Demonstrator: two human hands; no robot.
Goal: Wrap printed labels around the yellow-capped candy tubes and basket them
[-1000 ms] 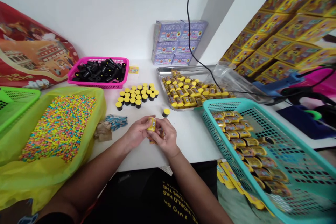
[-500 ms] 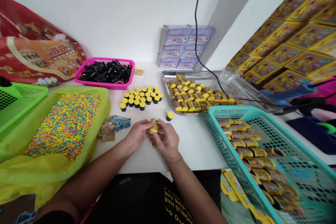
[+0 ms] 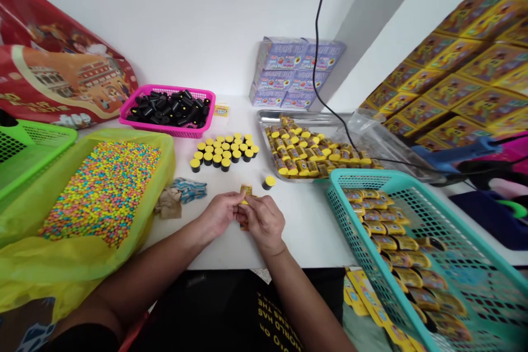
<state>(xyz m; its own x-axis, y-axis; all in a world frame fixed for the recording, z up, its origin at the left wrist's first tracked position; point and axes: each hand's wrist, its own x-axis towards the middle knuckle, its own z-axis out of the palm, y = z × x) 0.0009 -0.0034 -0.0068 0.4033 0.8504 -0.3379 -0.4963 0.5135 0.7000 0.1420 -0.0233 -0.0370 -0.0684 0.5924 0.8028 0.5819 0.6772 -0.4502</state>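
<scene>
**Yellow-wrapped tube [image 3: 246, 192] pinched between both hands**

Candy beans [image 3: 99, 192] fill a yellow-green plastic bag [image 3: 74, 280] at 9 o'clock. At centre, the left hand [image 3: 218, 213] and right hand [image 3: 264, 221] close tightly on the tube above the white bench [image 3: 307, 231]. A yellow-capped black tube [image 3: 269, 182] stands at 1 o'clock; a teal basket [image 3: 342, 176] of wrapped tubes [image 3: 396, 242] sits at 3 o'clock.

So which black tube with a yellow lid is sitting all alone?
The black tube just above the right hand; the others stand bunched together off to the left.
</scene>
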